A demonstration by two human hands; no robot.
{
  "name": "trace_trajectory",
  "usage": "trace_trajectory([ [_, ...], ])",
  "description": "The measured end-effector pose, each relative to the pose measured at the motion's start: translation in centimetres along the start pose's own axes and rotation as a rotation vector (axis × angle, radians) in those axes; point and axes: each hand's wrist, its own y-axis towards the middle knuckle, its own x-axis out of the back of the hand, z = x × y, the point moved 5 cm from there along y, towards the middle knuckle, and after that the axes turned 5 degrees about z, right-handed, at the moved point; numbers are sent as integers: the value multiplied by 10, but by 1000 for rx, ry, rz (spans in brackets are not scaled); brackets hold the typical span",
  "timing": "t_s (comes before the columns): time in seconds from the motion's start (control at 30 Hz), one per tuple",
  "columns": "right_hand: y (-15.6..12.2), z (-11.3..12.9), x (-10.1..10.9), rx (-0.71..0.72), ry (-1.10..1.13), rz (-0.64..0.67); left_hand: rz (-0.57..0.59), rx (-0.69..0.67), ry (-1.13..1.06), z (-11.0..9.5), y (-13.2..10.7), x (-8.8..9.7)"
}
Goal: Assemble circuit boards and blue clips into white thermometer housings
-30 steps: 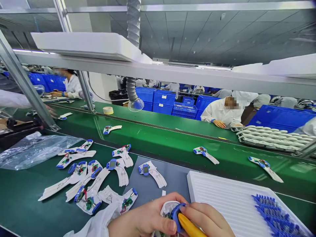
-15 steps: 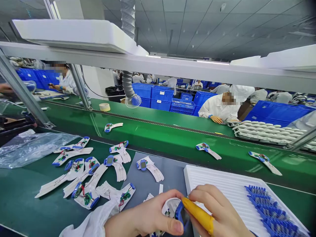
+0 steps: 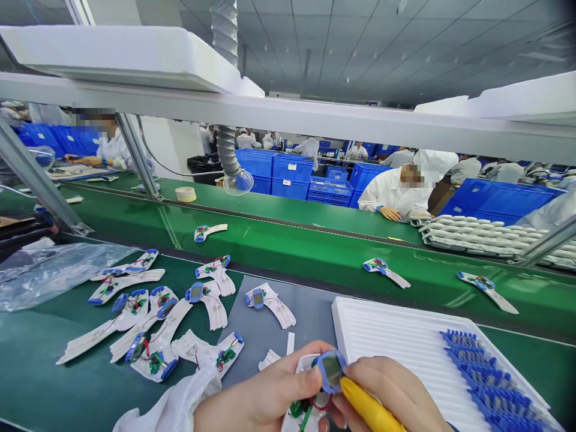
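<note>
At the bottom edge my left hand is closed around a white thermometer half shell with a blue-framed display and red and green wiring inside. My right hand grips a yellow-handled tool whose tip sits against the blue display frame. Both hands meet over a grey mat. Several more open half shells lie spread on the dark green bench to the left.
A white ribbed foam tray with rows of blue parts lies at the right. A clear plastic bag lies at the left. Beyond runs a green conveyor carrying loose shells, with seated workers in white coats and blue crates behind.
The view has dropped slightly. The shell has turned in my left hand, so its blue display now faces up, and the yellow tool has shifted beneath it.
</note>
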Motion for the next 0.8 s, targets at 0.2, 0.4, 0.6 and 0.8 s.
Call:
trace_trajectory([
  [0.2, -6, -5, -2, -11, 4, -55, -21, -83, 90, -6, -1, -3],
  [0.4, 4, -3, -4, -109, 84, 142, -60, -63, 132, -8, 0, -2],
  [0.6, 13, -1, -8, -66, 125, 275, -85, -12, 143, -5, 0, 3],
  [0.8, 19, 0, -10, -29, 116, 218, -95, -66, 502, -17, -10, -2],
])
